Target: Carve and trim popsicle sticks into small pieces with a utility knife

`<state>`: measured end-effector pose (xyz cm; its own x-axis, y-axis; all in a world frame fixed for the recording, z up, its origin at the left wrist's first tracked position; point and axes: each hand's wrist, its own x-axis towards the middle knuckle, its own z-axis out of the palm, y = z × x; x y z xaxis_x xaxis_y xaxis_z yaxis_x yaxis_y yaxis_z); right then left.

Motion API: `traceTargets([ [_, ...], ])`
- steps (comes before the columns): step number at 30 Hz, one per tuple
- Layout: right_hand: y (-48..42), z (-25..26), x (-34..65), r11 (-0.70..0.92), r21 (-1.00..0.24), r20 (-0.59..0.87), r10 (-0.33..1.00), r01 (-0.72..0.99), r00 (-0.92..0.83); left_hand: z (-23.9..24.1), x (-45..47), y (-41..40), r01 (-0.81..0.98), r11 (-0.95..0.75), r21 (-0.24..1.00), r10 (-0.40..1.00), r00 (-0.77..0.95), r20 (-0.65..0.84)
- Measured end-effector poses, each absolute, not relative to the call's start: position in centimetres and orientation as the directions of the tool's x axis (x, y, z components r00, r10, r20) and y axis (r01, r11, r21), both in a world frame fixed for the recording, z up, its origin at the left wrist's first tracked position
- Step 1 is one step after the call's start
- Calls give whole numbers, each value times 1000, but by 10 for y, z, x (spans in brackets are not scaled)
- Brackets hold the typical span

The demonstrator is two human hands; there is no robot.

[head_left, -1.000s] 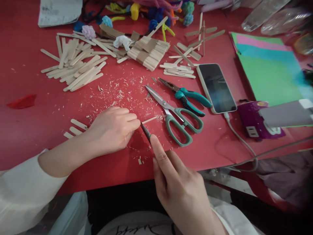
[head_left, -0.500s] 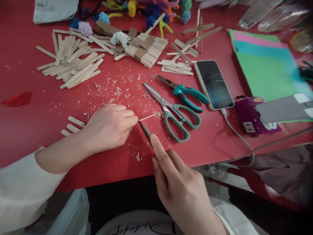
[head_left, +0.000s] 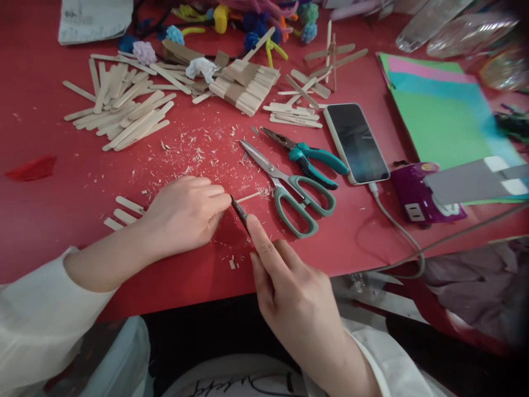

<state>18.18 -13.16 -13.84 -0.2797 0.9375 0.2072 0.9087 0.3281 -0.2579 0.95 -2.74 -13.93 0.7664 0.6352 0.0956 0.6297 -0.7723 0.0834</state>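
Close to the red table's near edge, my left hand (head_left: 185, 212) is closed on a wooden craft stick (head_left: 248, 196), whose thin end sticks out to the right. My right hand (head_left: 293, 292) grips a craft knife (head_left: 240, 214), its handle mostly hidden in the fingers. The knife's tip meets the stick beside my left fingers. Wood shavings (head_left: 198, 157) are scattered on the table beyond my hands. Right of the stick lie grey-green-handled scissors (head_left: 295, 193), with teal-handled pliers (head_left: 308, 160) behind them. Several short stick pieces (head_left: 128, 207) lie left of my left wrist.
Loose craft sticks (head_left: 124, 110) and a banded bundle (head_left: 246, 85) lie farther back. A phone (head_left: 357, 143) is plugged into a white cable (head_left: 388, 220) at right, near a purple box (head_left: 413, 193) and coloured paper sheets (head_left: 442, 116). Pipe cleaners (head_left: 256, 25) fill the back.
My right hand and the knife have moved slightly up and left along the stick towards my left fingers. The table view has shifted a little; my left hand keeps its hold.
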Motion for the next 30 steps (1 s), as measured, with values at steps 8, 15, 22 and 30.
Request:
traceTargets([
  [8,-139,-133,185,331,-263,225,934,906,-276,-137,8,-26,616,-783,84,622,781,65],
  [15,-129,-134,178,327,-228,217,935,917,-280,-136,9,-24,611,-786,95,617,786,43],
  [22,-138,-135,185,329,-266,218,936,906,-276,-137,9,-29,646,-759,78,651,757,62],
  [30,-138,-137,182,334,-217,235,930,917,-283,-137,9,-24,627,-770,114,633,774,16],
])
